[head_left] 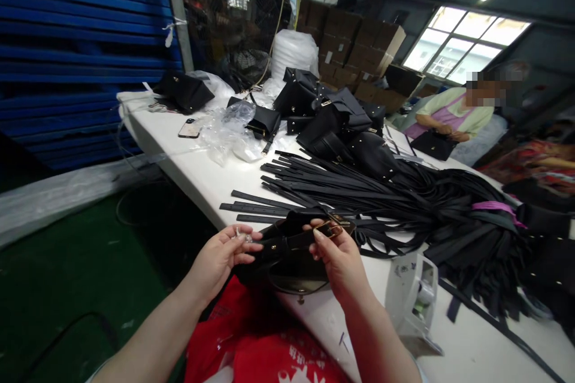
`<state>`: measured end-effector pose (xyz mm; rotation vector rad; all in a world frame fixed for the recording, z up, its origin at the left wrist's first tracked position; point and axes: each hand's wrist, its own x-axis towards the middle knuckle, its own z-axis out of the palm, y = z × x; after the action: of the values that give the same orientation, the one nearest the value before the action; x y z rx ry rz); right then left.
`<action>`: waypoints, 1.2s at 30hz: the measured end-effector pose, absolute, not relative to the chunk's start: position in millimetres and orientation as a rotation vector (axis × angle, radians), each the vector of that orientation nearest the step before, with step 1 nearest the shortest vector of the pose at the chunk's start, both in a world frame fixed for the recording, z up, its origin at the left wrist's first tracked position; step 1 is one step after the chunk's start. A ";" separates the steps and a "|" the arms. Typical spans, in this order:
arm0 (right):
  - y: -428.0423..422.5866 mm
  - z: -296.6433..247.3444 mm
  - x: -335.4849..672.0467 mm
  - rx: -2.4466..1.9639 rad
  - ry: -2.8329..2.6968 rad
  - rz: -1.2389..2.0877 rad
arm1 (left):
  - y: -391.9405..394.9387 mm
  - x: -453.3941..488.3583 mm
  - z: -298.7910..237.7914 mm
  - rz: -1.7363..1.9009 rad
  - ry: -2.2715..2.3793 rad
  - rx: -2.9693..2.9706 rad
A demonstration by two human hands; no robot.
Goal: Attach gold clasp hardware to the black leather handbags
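My left hand (223, 255) pinches the left end of a black strap (281, 243) that lies across a small black bag (287, 266). My right hand (338, 260) grips the strap's other end, thumb by a gold buckle (331, 228). The bag sits at the near edge of the white table (202, 173), above a red bag (265, 341) on my lap. A small clear bit of plastic (242, 232) shows at my left fingertips.
A heap of black straps (404, 203) covers the table's middle. Finished black bags (332, 125) are piled behind, with clear plastic wrap (229, 131) and a phone (189, 128). A white tape dispenser (415, 299) stands by my right arm. Another person (453, 116) works at the far right.
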<state>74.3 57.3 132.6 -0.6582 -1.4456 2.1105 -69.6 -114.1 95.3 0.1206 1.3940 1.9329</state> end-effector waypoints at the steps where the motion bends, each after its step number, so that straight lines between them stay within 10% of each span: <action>1: 57.3 132.4 73.6 -0.668 -1.448 2.103 | -115.0 -69.5 94.1 1.927 1.395 0.136; 36: 48.4 138.8 113.0 -0.530 -2.209 1.489 | -63.5 -32.5 159.8 1.460 2.136 1.637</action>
<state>113.0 48.4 138.8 -0.5302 -2.2087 1.4894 -32.5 -63.5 159.8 1.6368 2.1358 1.4601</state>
